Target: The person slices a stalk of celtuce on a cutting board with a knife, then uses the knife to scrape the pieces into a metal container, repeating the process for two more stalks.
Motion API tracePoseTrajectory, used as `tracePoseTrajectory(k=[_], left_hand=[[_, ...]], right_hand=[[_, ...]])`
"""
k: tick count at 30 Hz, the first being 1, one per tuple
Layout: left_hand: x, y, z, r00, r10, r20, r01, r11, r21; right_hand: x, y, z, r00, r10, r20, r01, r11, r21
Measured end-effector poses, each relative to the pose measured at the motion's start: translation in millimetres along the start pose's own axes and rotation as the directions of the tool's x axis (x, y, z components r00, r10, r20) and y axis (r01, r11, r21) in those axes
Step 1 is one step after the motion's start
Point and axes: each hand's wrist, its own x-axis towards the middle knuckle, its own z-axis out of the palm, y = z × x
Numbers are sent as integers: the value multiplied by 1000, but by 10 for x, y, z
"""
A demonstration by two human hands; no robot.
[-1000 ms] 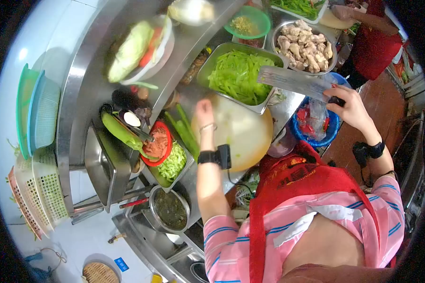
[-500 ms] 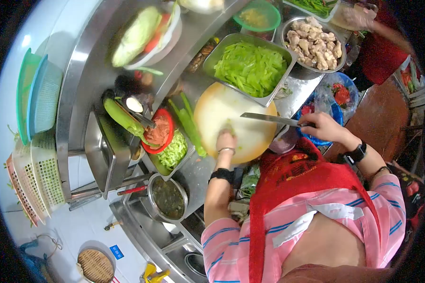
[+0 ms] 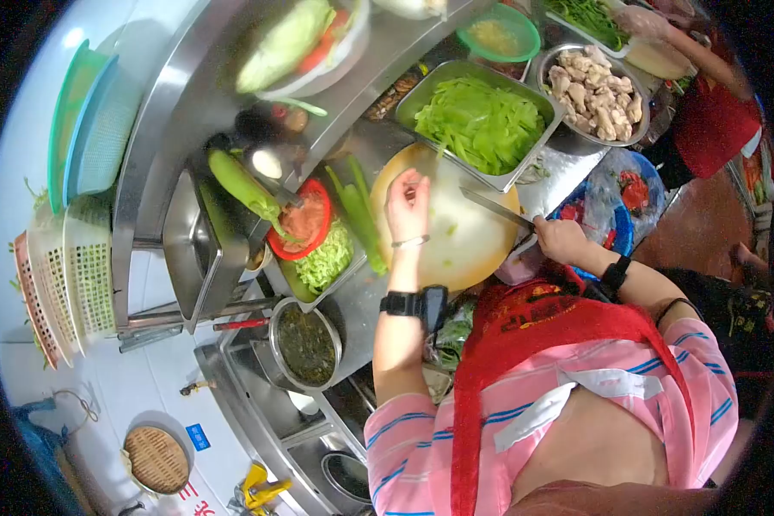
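My right hand is wrapped round the handle of a knife, whose blade lies over the right side of a round cutting board. Above the board's left part is my left hand, its fingers curled; what they hold, if anything, is too small to tell. A few green bits are on the board. Just behind it stands a metal tray of sliced green vegetable. Long green stalks lie at the board's left edge.
A red bowl of meat sits by shredded greens on the left. A bowl of meat pieces stands at the back right, near a co-worker's hand. Blue baskets are at the right; a dark-filled pot is lower left.
My left hand has lifted from the middle of the board and moved up and back. My right hand still grips the knife, and the whole view has shifted slightly.
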Motion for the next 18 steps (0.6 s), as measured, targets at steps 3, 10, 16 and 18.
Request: tracePoseTrajectory(k=[3,10,16,18], left_hand=[[-259,-445,-280,966,143,-216,-22,877,480],[-823,-1356,-518,772,-54,-633,429,779,457],[-933,-948,-417,946,42,-320,269,448,853],[-1055,-941,-230,983,59,-173,106,591,800]], right_hand=[[9,28,65,999,27,32,-27,1000,-4],[122,112,200,999,-12,-34,11,1000,-13],[177,79,208,997,-25,-69,23,999,-35],[179,98,246,995,-48,-86,44,998,-47]])
